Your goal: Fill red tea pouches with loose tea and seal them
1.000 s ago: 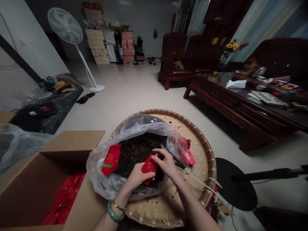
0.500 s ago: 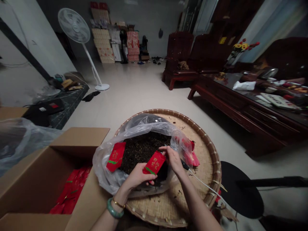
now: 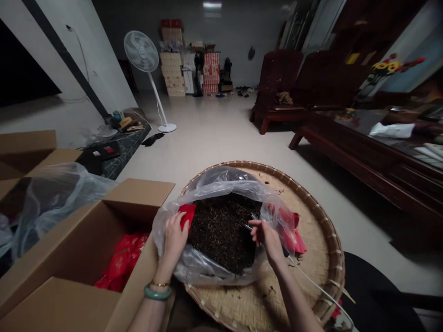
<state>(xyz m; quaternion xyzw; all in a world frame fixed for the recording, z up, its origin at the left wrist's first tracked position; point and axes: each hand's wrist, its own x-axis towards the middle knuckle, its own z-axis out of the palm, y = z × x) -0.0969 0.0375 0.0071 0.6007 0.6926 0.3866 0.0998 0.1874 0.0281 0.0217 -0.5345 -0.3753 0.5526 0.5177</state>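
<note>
At the left side of the clear plastic bag (image 3: 207,186), my left hand (image 3: 175,233) has its fingers and thumb closed on a red packet (image 3: 188,214). The hand covers part of it. Dark, dried, leaf-like bits (image 3: 224,230) fill the bag, which lies on a round woven bamboo tray (image 3: 311,281). Over the bag's right side, my right hand (image 3: 266,237) has loosely bent fingers, with nothing visible held in them. Beneath it lies a corded tool with two thin metal prongs (image 3: 248,227) and a black handle (image 3: 285,252).
An open cardboard box (image 3: 62,258) at the left contains several red packets (image 3: 126,258). More red packets (image 3: 296,237) lie at the bag's right. A white cord (image 3: 311,276) crosses the tray. A black round base (image 3: 374,286) stands right, a white fan (image 3: 141,53) farther back.
The red packet with gold characters has left the middle of the bag; my left hand has moved left to the bag's edge. My right hand has let go. The view has turned left.
</note>
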